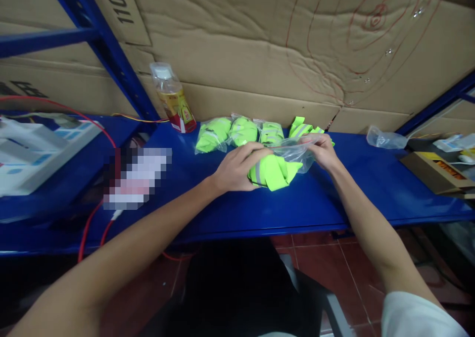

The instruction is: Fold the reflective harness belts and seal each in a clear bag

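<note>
A folded neon-yellow vest with grey reflective stripes [274,172] lies on the blue metal shelf [230,208]. My left hand [237,166] grips its left end, fingers curled around the fabric. My right hand [322,150] pinches the edge of a clear plastic bag [297,151] whose mouth lies over the vest's far end. Behind them, three bagged neon vests [239,131] sit in a row, with an unbagged one [302,127] beside them.
A plastic bottle with a yellow-red label [174,99] stands against the cardboard back wall. A crumpled clear bag [386,139] and an open cardboard box [436,171] lie to the right. White boxes [33,149] and a red cable [92,223] are at left.
</note>
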Tool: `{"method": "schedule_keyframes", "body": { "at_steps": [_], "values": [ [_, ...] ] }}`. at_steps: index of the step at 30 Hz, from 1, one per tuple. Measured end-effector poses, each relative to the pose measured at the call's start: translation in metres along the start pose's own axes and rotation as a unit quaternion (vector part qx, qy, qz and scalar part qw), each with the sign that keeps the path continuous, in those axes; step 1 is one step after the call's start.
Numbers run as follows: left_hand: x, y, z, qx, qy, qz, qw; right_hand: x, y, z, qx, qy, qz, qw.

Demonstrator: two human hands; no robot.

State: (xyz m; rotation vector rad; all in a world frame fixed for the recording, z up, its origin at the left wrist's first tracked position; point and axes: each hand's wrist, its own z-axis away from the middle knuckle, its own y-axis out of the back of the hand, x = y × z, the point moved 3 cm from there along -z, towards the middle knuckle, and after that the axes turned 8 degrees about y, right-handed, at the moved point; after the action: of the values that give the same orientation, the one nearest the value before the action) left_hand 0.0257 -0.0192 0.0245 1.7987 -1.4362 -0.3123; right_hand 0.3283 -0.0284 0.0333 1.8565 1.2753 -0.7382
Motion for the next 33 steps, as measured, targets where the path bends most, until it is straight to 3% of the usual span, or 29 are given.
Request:
{"method": "schedule_keyframes", "body": {
  "at_steps": [3, 6, 8, 10, 14, 17, 19, 22, 25, 30, 33],
  "values": [
    [-0.010, 0.008, 0.000, 0.047, 0.076, -0.006, 0.996, -0.006, 0.011, -0.001, -0.030, 0.015, 0.047, 0.998],
    [-0.019, 0.011, 0.001, 0.073, 0.087, 0.006, 0.993, -0.008, 0.011, 0.001, -0.082, -0.005, 0.038, 0.996],
    [-0.022, 0.006, 0.002, 0.062, 0.078, 0.022, 0.995, -0.008, 0.003, 0.004, -0.143, -0.013, 0.027, 0.989],
    [-0.023, -0.002, 0.002, 0.033, 0.081, 0.032, 0.996, -0.010, -0.005, 0.006, -0.157, 0.018, 0.051, 0.986],
    [-0.025, -0.016, 0.001, -0.001, 0.124, 0.025, 0.992, -0.020, -0.010, 0.009, -0.012, 0.137, 0.239, 0.961],
    [-0.030, -0.020, 0.000, 0.000, 0.176, 0.014, 0.984, -0.029, -0.013, 0.015, 0.095, 0.124, 0.275, 0.949],
    [-0.034, -0.020, 0.000, -0.002, 0.206, 0.006, 0.978, -0.037, -0.020, 0.020, 0.105, 0.100, 0.248, 0.958],
    [-0.041, -0.020, 0.000, -0.001, 0.235, -0.006, 0.972, -0.049, -0.038, 0.028, 0.021, 0.090, 0.269, 0.959],
    [-0.044, -0.020, -0.001, 0.017, 0.252, -0.012, 0.968, -0.049, -0.058, 0.033, -0.070, 0.049, 0.367, 0.926],
    [-0.047, -0.021, -0.001, 0.040, 0.277, -0.005, 0.960, -0.030, -0.075, 0.035, -0.117, -0.007, 0.508, 0.853],
    [-0.048, -0.022, 0.000, 0.044, 0.271, -0.004, 0.962, -0.026, -0.076, 0.035, -0.141, -0.016, 0.500, 0.854]
  ]
}}
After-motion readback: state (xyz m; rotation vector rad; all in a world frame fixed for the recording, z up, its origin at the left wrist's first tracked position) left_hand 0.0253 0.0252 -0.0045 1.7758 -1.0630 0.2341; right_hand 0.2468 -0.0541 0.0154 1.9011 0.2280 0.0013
